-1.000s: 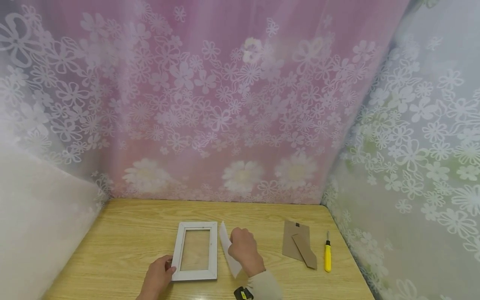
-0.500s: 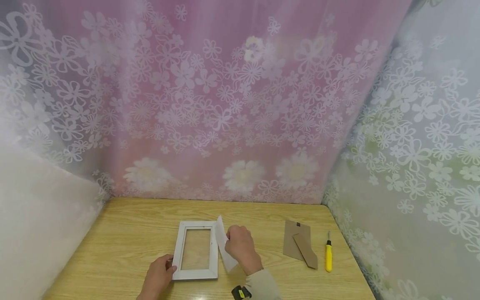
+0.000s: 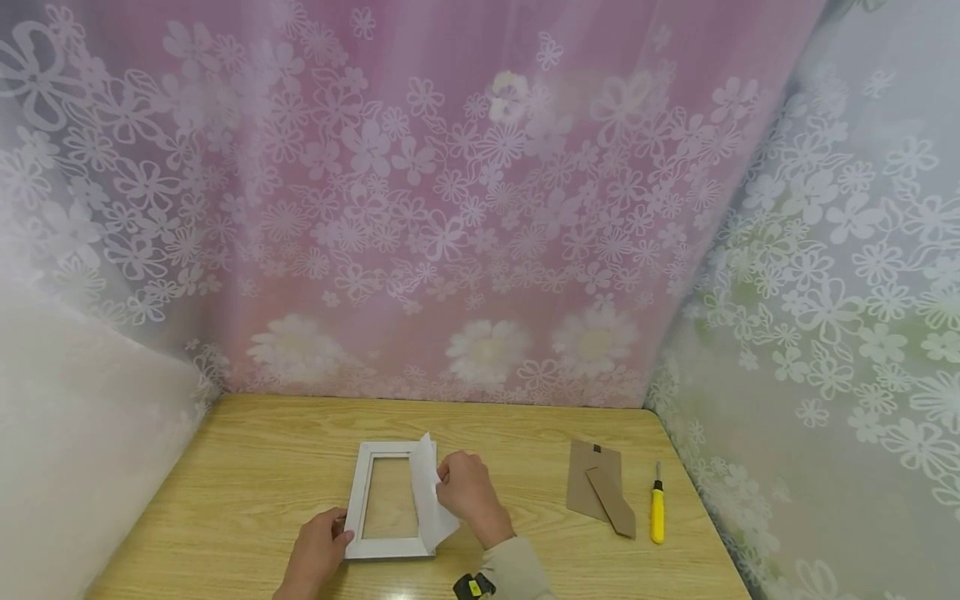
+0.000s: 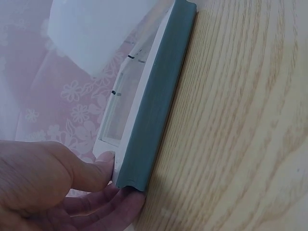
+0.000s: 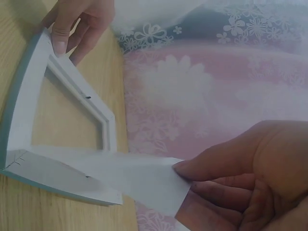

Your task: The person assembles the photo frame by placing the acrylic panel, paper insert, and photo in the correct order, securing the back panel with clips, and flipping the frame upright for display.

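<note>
A white picture frame lies back side up on the wooden table, its outer side edge bluish green in the left wrist view. My left hand grips its lower left corner, with the thumb on top and fingers beneath. A white sheet of paper hangs tilted over the frame's right side, covering part of the opening. My right hand pinches the sheet's right edge between thumb and fingers. Small dark tabs stick out along the frame's inner edge. Through the opening the table's wood shows.
To the right lies a brown backing board with a stand leg slanting across it. Beside that is a yellow-handled screwdriver. Floral curtains close off the table's back and sides.
My right hand has carried the paper leftward, from beside the frame to over its right side. The left hand and the frame have stayed in place.
</note>
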{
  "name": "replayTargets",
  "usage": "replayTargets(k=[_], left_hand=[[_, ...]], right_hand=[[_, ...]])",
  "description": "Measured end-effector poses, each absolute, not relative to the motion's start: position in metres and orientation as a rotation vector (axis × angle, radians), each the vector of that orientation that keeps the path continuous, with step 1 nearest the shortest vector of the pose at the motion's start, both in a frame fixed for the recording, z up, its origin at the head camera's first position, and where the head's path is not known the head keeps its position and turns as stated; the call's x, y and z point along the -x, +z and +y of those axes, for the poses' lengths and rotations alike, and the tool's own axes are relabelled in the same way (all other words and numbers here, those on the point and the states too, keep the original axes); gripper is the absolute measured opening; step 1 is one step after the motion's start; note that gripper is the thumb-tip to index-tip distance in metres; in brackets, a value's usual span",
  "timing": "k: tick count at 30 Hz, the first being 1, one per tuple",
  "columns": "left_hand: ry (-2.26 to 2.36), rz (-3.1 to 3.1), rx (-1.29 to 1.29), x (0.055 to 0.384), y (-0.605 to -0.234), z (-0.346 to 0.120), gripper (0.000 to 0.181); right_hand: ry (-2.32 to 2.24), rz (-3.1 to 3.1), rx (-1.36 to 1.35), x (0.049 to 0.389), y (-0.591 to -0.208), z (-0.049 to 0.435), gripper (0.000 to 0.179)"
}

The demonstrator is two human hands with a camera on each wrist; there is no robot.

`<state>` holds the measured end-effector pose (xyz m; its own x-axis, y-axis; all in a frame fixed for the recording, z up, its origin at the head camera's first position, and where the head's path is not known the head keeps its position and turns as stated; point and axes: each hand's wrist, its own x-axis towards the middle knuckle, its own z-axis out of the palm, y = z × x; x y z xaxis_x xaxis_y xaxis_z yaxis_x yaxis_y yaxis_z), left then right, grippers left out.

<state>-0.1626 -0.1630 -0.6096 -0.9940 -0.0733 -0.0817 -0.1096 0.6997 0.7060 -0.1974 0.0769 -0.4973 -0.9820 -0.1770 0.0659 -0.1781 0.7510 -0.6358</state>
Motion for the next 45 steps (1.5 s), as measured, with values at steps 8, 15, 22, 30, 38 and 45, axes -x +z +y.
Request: replayTargets(k=[8, 15, 22, 30, 38, 45], left_hand=[[1.197, 2.84, 0.158, 0.161, -0.608, -0.163, 0.033], [1.196, 2.851, 0.148, 0.161, -0.608, -0.163, 0.033], [1.215, 2.834, 0.157, 0.16, -0.605, -0.162, 0.033], [1.234, 2.823, 0.191, 0.161, -0.604, -0.162, 0.033], [1.229, 2.83, 0.169, 0.163, -0.606, -0.162, 0.031], [1.214, 2.834, 0.175, 0.163, -0.607, -0.162, 0.031]], right_hand=[[1.185, -2.946, -0.248, 0.197, -0.505, 0.07, 0.001], [1.22, -2.938, -0.188, 0.2, -0.514, 0.065, 0.005], [1.178, -2.926, -0.168, 0.202, -0.52, 0.063, 0.007], [1.173, -2.922, -0.151, 0.204, -0.524, 0.061, 0.013], [1.177, -2.924, -0.116, 0.211, -0.532, 0.06, 0.011], [1.252, -2.901, -0.11, 0.211, -0.536, 0.058, 0.006]])
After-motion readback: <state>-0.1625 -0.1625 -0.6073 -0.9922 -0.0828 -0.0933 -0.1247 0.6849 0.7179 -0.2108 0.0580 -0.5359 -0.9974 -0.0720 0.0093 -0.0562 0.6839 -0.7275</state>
